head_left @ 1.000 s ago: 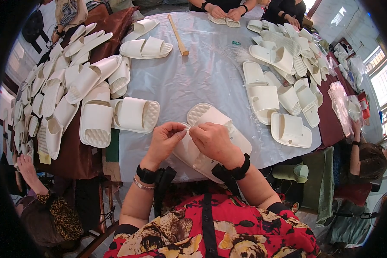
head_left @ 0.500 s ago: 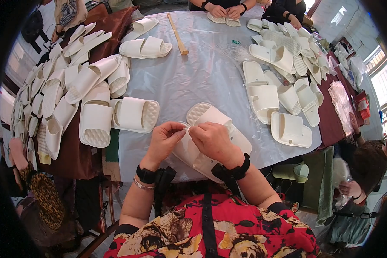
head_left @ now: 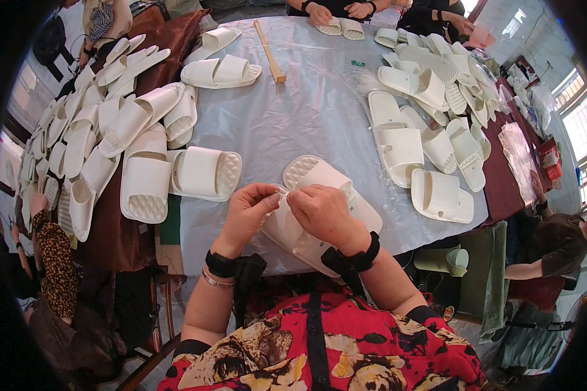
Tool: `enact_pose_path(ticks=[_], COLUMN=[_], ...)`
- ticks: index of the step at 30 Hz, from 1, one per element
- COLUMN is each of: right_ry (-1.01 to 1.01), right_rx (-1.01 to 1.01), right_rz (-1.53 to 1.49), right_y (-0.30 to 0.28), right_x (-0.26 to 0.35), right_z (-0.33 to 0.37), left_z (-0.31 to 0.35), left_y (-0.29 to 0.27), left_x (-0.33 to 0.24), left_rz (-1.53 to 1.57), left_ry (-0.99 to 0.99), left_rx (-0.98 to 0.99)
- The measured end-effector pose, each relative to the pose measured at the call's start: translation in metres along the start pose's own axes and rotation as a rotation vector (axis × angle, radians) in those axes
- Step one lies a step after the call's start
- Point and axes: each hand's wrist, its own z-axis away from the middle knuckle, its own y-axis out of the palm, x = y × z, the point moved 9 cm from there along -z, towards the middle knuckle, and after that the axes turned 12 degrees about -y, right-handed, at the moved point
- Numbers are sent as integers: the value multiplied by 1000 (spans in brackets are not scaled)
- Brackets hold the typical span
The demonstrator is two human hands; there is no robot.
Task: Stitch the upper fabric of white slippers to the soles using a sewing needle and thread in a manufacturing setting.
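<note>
A pair of white slippers lies in front of me at the near edge of the table, the right slipper (head_left: 365, 212) beside the left slipper (head_left: 278, 229). Above the left one, my left hand (head_left: 249, 212) has its thumb and index finger pinched together. My right hand (head_left: 329, 215) is closed next to it, its fingertips almost meeting the left ones. Something small and whitish shows between the fingertips, too small to name. The right hand partly covers both slippers.
A big heap of white slippers (head_left: 88, 140) fills the left side, and another heap (head_left: 460, 75) the right. A wooden stick (head_left: 269, 52) lies at the back. Across the table a person's hands (head_left: 319, 14) are near a slipper pair (head_left: 342, 27). A green cup (head_left: 441, 260) is at lower right.
My hands have hardly moved. The far person's hands have lifted off their slippers. At the left, a person's hand has moved up to the heap; the person at right has shifted.
</note>
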Motion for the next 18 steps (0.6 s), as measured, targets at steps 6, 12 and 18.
enact_pose_path(ticks=[6,12,18], right_ry=[10,3,9], right_rx=[-11,-19,-19], right_rz=[-4,-15,-15], right_y=[0,0,0], right_x=[-2,-1,-2], right_z=[1,0,0], left_z=[-2,-4,-5], left_y=[-1,0,2], left_x=[10,15,16], left_rz=[177,238,233], left_ry=[-138,-161,-185], left_rx=[53,122,127])
